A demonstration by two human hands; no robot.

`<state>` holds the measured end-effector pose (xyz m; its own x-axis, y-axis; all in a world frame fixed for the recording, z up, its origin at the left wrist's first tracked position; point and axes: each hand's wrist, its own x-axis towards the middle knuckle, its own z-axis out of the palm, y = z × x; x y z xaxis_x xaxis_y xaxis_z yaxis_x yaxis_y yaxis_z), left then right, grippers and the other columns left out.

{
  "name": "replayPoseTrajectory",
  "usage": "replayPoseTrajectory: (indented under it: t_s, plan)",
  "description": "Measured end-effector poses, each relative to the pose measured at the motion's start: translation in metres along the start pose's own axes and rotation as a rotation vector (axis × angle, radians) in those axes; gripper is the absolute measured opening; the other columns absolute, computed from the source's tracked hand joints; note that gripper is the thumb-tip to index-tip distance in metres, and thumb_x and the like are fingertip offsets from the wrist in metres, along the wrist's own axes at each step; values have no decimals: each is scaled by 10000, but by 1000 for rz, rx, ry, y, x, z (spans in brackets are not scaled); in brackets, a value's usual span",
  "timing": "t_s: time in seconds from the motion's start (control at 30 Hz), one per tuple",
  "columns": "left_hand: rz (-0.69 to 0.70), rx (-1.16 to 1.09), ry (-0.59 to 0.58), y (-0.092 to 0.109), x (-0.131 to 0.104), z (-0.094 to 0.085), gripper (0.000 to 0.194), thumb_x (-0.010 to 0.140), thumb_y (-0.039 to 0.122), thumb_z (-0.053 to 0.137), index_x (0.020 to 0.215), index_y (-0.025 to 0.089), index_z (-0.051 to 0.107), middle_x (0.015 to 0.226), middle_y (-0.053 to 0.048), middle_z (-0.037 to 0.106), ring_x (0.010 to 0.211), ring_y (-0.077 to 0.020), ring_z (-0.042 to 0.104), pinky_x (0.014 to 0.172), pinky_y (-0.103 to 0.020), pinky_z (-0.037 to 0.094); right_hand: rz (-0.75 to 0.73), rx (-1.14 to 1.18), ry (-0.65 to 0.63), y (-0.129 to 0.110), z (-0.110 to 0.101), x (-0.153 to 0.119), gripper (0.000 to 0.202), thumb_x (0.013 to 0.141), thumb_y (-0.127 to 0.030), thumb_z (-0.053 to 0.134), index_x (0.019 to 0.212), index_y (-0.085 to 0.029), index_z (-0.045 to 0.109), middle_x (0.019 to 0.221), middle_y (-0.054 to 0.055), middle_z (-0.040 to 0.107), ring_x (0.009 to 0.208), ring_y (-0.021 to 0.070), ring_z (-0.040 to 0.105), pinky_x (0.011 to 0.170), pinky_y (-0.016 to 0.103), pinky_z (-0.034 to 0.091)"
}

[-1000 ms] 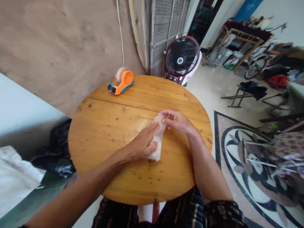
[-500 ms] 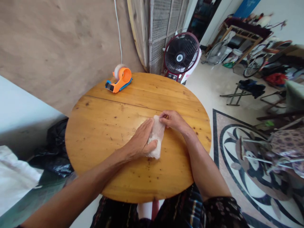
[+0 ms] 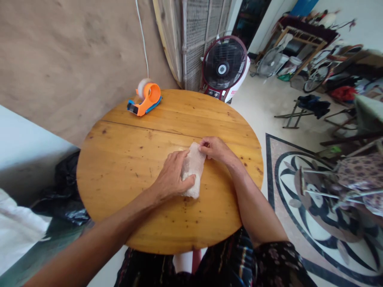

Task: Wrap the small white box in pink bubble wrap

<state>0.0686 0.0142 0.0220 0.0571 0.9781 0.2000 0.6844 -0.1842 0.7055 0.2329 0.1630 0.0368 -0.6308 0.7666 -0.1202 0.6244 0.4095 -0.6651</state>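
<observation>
A whitish, translucent packet that looks like bubble wrap (image 3: 194, 163) lies lengthwise on the round wooden table (image 3: 134, 223). My left hand (image 3: 172, 173) holds it from the left, the thumb over its lower part and the fingers along its left side. At the packet's upper right corner, the fingers of my right hand (image 3: 214, 149) are pinched on the wrap's edge. What is inside the packet cannot be made out. Beyond both hands, an orange and blue tape dispenser (image 3: 146, 99) with a roll of clear tape stands near the table's far left edge.
A dark red and white fan (image 3: 224, 67) stands behind the table. Black plastic bags (image 3: 66, 199) and a white sack (image 3: 18, 227) are at the left. To the right are a folding stool (image 3: 302, 109) and a chair with patterned cloth (image 3: 359, 175).
The whole view has shifted slightly. A little more of the packet's left side shows beside my left fingers. My right hand keeps its pinch at the upper corner.
</observation>
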Motion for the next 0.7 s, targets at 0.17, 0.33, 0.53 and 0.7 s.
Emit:
replayPoseTrajectory:
  t_s: [0.17, 0.33, 0.53, 0.7]
  plan:
    - [111, 60, -22, -5, -1, 2, 564, 770, 324, 560, 1313, 170, 531, 1404, -150, 452, 1299, -327, 404, 1087, -504, 354, 1, -20, 3, 1, 0, 0, 86, 789, -230, 561, 753, -174, 615, 597, -18, 601, 506, 97, 515, 519, 210, 337]
    - [247, 133, -44, -12, 0, 4, 440, 823, 305, 520, 1215, 143, 638, 1442, -145, 476, 1342, -336, 381, 1117, -505, 330, 5, -21, 5, 0, 0, -1, 57, 769, -218, 587, 756, -173, 619, 603, -21, 594, 511, 95, 503, 517, 212, 323]
    - [250, 142, -146, -11, 0, 2, 498, 864, 301, 454, 1325, 155, 575, 1413, -120, 533, 1362, -336, 389, 1106, -533, 337, -17, -83, 52, 1, -1, 0, 86, 753, -237, 634, 811, -177, 612, 684, -15, 614, 582, 101, 512, 561, 217, 335]
    - [231, 175, -157, -10, -1, 1, 495, 878, 310, 436, 1323, 144, 574, 1401, -121, 546, 1360, -331, 398, 1095, -522, 351, 50, -94, 88, 3, -20, -9, 258, 762, -413, 661, 841, -178, 593, 753, 5, 635, 583, 106, 508, 561, 237, 340]
